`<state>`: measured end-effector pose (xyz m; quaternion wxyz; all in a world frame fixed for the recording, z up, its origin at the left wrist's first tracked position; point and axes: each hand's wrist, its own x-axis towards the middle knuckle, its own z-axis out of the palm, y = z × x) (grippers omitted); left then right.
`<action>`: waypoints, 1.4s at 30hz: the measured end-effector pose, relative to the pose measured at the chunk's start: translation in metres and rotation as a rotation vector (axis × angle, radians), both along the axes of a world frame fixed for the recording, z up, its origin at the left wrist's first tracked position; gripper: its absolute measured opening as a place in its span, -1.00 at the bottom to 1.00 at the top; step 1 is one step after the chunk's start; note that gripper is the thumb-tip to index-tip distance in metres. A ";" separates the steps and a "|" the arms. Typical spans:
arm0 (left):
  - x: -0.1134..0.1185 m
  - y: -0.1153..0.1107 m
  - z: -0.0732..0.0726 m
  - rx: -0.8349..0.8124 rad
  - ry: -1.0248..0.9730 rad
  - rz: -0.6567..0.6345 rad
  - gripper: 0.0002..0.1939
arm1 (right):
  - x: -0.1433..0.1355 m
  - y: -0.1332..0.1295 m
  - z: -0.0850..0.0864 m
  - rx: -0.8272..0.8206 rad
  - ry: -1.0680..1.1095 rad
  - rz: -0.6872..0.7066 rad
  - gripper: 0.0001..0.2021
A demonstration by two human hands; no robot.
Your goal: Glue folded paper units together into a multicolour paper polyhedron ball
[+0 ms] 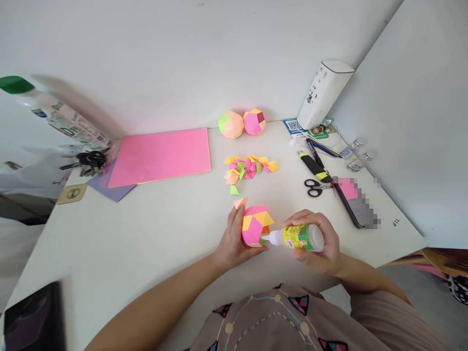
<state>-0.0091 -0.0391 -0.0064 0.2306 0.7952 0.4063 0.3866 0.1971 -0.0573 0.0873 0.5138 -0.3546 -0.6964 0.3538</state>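
Note:
My left hand [231, 241] holds a partly open paper ball [252, 229] of pink, orange and green faces, with fingers behind it and the thumb below. A peach paper piece [240, 202] sticks up at the fingertips. In my right hand [321, 243] is a glue bottle [302, 237] with a yellow and green label, lying sideways. Its white nozzle points left and meets the ball's open right side, near a green face. Beyond the ball lies a pile of small folded paper pieces [249, 168]. Two finished-looking paper balls [231, 125] stand against the wall.
A pink sheet [161, 157] lies at the left, beside keys [91, 160] and a spray bottle [69, 119]. Scissors [315, 187], a cutter [313, 166], a phone [349, 204] and small glass bottles [360, 162] sit right. A black device [34, 317] rests near left.

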 end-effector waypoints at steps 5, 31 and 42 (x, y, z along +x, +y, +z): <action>0.000 0.001 -0.001 0.000 -0.007 0.000 0.20 | -0.002 0.000 0.001 0.022 -0.022 -0.025 -0.66; 0.001 0.001 -0.002 0.027 -0.047 0.000 0.19 | -0.001 0.000 0.002 0.131 -0.009 0.019 -0.62; 0.000 0.000 -0.001 0.029 -0.046 0.001 0.19 | 0.000 0.000 0.000 0.133 -0.011 0.017 -0.62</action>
